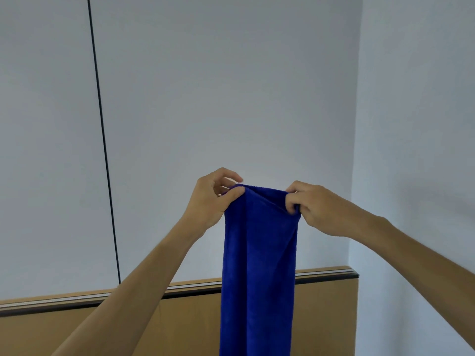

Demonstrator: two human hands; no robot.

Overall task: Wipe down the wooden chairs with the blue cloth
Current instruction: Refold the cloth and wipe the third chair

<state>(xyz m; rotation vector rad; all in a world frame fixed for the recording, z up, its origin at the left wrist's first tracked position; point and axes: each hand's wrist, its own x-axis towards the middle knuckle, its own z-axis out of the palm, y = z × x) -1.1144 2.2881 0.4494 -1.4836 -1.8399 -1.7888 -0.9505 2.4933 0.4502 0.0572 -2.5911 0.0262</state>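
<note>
No legible text, label, brand, number or sign was found on any surface in the head view at inspection.

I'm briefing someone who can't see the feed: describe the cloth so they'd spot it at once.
Start at the pale wall with tan wooden panelling along its base. In front of it, two bare arms reach up; the left hand and right hand each pinch a top corner of the blue cloth. It hangs straight down as a long folded strip, the only deep blue thing in view.
</note>
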